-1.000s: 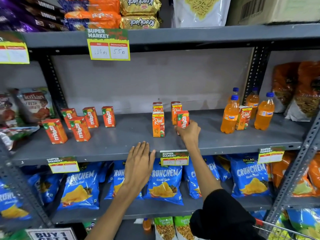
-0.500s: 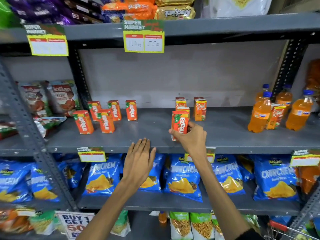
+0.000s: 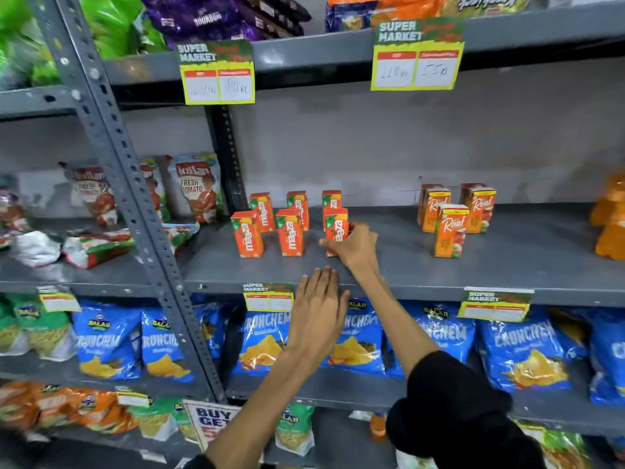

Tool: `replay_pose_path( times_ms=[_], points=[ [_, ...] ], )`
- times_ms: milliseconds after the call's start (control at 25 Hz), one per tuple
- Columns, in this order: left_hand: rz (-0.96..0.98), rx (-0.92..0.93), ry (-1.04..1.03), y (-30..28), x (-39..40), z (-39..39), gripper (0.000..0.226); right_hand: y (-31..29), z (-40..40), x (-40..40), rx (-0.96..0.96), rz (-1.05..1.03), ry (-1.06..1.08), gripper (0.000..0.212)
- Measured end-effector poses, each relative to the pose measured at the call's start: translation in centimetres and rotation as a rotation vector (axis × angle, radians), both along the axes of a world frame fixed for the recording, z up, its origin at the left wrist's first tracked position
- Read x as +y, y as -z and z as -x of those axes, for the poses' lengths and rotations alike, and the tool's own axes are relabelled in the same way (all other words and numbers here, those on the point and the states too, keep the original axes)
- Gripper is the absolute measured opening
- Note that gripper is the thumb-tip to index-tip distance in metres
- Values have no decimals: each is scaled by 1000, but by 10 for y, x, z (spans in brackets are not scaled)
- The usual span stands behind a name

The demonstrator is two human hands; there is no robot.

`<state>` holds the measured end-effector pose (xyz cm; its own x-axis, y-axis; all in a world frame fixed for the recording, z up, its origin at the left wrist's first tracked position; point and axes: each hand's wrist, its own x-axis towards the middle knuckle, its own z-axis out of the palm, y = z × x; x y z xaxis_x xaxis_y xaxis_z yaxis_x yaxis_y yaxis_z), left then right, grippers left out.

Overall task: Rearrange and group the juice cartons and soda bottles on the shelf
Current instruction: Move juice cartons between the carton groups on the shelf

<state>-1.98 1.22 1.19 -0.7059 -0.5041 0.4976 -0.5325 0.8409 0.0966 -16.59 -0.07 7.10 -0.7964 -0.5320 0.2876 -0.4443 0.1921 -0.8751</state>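
Note:
On the grey middle shelf stand several orange Maaza juice cartons in two rows. My right hand is shut on one more Maaza carton, upright on the shelf at the right end of the front row. To the right stand three Real juice cartons. At the far right edge I see blurred orange soda bottles. My left hand is open, fingers flat near the shelf's front edge, holding nothing.
A grey perforated upright crosses the left of the shelf. Tomato snack bags lie to its left. Blue Crunchem bags fill the shelf below. Price tags hang from the upper shelf edge.
My right hand carried the Maaza carton leftward from the Real cartons and set it down beside the other Maaza cartons. The view panned left. My left hand stayed at the shelf edge.

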Motion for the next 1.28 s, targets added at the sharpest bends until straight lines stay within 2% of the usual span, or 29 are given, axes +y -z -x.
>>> replay_pose_path(
  times_ms=[200, 400, 481, 641, 841, 1121, 1282],
  points=[
    [6, 19, -9, 4, -4, 0, 49, 6, -1, -11, -13, 18, 11, 66],
    [-14, 0, -26, 7, -2, -1, 54, 8, -10, 18, -18, 71, -5, 81],
    [-8, 3, -30, 8, 5, 3, 55, 16, -6, 52, 42, 120, 30, 66],
    [-25, 45, 44, 9, 43, 26, 52, 27, 31, 145, 142, 270, 192, 16],
    [-87, 60, 115, 0, 118, 89, 55, 23, 123, 258, 188, 260, 415, 9],
    [-104, 9, 172, -11, 190, 165, 58, 17, 249, 356, 172, 229, 778, 32],
    [-76, -67, 118, -5, 197, 178, 60, 13, 291, 370, 128, 57, 747, 52]
  ],
)
